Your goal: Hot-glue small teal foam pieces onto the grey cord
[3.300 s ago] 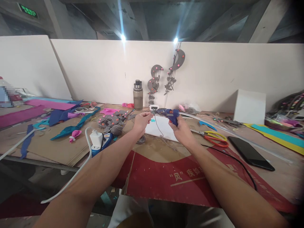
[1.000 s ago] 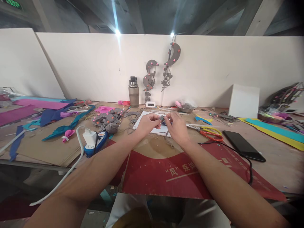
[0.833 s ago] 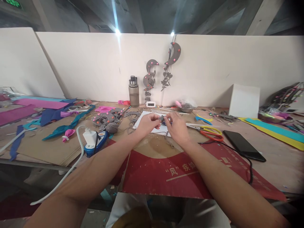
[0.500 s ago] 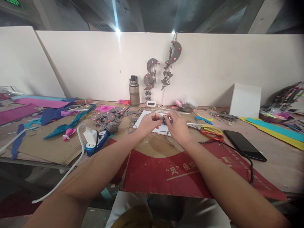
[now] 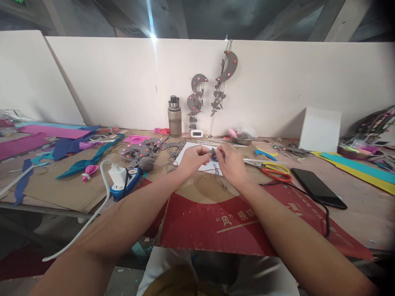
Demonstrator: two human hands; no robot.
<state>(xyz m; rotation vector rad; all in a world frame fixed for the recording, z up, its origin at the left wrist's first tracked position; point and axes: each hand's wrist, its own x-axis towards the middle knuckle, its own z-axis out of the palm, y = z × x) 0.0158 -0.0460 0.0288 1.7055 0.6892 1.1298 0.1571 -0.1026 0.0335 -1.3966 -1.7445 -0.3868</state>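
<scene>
My left hand (image 5: 191, 159) and my right hand (image 5: 232, 162) meet over a white sheet (image 5: 197, 158) at the middle of the table. Together their fingertips pinch a small dark grey piece (image 5: 212, 153) with a thin grey string (image 5: 219, 176) hanging from it. What the piece is exactly is too small to tell. Grey felt shapes with pink dots (image 5: 135, 150) lie just left of my hands.
Red-and-yellow scissors (image 5: 271, 170) and a black phone (image 5: 317, 188) lie to the right, with a black cable (image 5: 321, 207) nearby. A white plug in a blue socket (image 5: 121, 181) sits left. A bottle (image 5: 174, 116), a white box (image 5: 319, 130) and hanging grey crescents (image 5: 212, 88) stand at the back wall.
The blue glue gun that my right hand held 3.3 s ago is no longer in it. For the last second both hands stay pinched on the small grey piece, hardly moving.
</scene>
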